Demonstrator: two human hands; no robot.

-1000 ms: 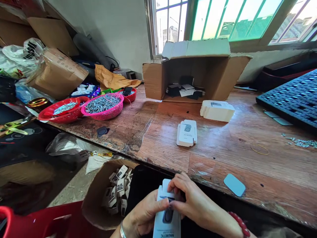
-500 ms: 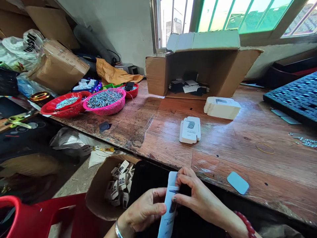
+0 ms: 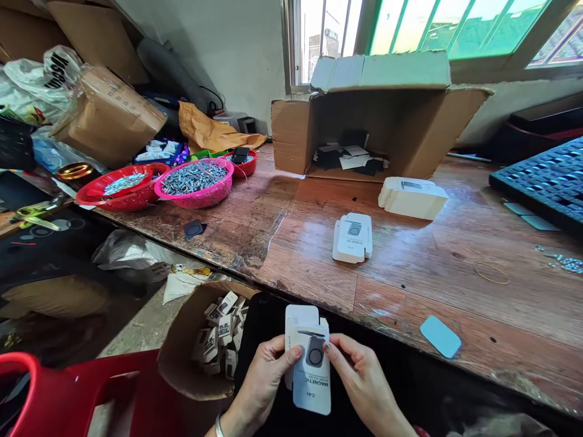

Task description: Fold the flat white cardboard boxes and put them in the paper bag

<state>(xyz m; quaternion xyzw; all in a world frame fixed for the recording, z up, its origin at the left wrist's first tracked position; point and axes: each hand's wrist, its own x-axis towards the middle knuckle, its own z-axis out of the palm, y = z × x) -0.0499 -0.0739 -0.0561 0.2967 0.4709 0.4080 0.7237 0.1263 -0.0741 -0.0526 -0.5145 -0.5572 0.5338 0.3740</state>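
A small white printed box (image 3: 310, 370), marked MAGNETIC with a picture of a dark holder, is held between both hands, its flaps pointing away from me. My left hand (image 3: 268, 379) grips its left edge, thumb on the printed face. On the opposite edge, my right hand (image 3: 359, 373) pinches with thumb and fingers. Ahead on the table lies a short stack of similar flat boxes (image 3: 353, 238), and behind it a thicker stack (image 3: 412, 197). Lower left, an open carton (image 3: 182, 358) contains several small printed boxes (image 3: 225, 328).
A large cardboard box (image 3: 291, 136) opens toward me, with black and white pieces inside. Pink (image 3: 195, 197) and red baskets (image 3: 113, 203) of metal parts stand at left. A pale blue plate (image 3: 440, 337) and a black grid tray (image 3: 546, 176) are at right. A red chair (image 3: 86, 382) is lower left.
The box has turned from a narrow, edge-on view to show its broad printed face. My right hand has moved from its top end down to its right edge.
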